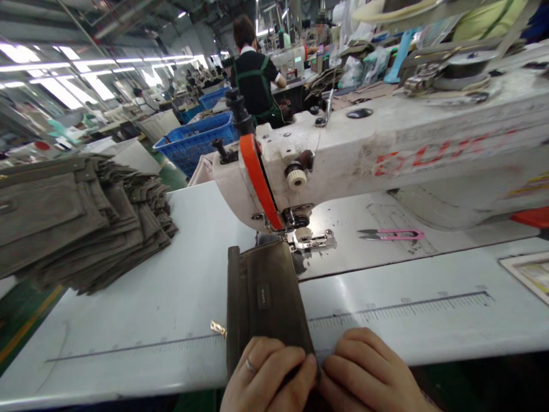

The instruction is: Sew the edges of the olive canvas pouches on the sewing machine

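Note:
A dark olive fabric pouch [274,292] with a small label patch lies on the white table, its far end under the needle area of the sewing machine [274,189]. A gold zipper pull [218,328] sticks out from its left side. My left hand [270,375], with a ring on one finger, is closed on the near end of the pouch. Close beside it, my right hand [369,369] pinches the pouch's near right corner. The fingertips of both hands almost meet there, and the near edge is partly hidden beneath them.
Pink-handled thread snips [392,234] rest on the machine bed to the right. A tall stack of olive fabric pieces [81,223] sits on the left. Behind the machine are a blue basket [193,143] and a seated person [255,74]. A ruler scale [403,306] marks the table's front.

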`<state>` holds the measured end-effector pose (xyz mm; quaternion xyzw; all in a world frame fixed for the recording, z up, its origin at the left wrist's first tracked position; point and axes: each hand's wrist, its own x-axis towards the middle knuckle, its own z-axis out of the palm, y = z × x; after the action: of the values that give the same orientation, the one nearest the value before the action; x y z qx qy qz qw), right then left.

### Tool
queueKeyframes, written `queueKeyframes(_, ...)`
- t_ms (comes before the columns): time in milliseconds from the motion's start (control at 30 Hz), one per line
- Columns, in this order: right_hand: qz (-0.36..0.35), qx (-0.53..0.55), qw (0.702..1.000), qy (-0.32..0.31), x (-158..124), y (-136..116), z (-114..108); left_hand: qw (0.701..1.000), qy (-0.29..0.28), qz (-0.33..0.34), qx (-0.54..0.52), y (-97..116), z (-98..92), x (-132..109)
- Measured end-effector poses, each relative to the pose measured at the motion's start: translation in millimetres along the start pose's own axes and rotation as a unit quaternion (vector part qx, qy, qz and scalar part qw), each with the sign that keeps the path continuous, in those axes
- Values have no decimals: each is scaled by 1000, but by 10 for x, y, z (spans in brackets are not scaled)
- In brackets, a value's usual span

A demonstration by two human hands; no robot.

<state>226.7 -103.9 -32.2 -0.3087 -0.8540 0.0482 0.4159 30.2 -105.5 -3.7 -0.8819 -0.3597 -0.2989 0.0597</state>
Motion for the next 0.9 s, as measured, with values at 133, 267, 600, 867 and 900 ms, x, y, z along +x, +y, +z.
queueKeyframes(133, -17, -6, 1000, -3, -27, 3, -8, 998, 11, -48, -29, -4, 82, -80)
queueKeyframes(267, -30, 8, 1000, 3, -59, 0, -13, 998, -1, -48, -47, 1, 81, -83)
queueKeyframes(600, -22, 36, 999, -4, -66, 27, -88, 995, -69, -27, -64, -24, 21, -170)
queueKeyframes(867, -62, -19, 998, -28, 52, 76, -113, 994, -97, 7, -45, -152, -113, 131)
queueKeyframes(900, -69, -25, 997, -33, 67, 85, -96, 992, -122, 11, -34, -199, -150, 215)
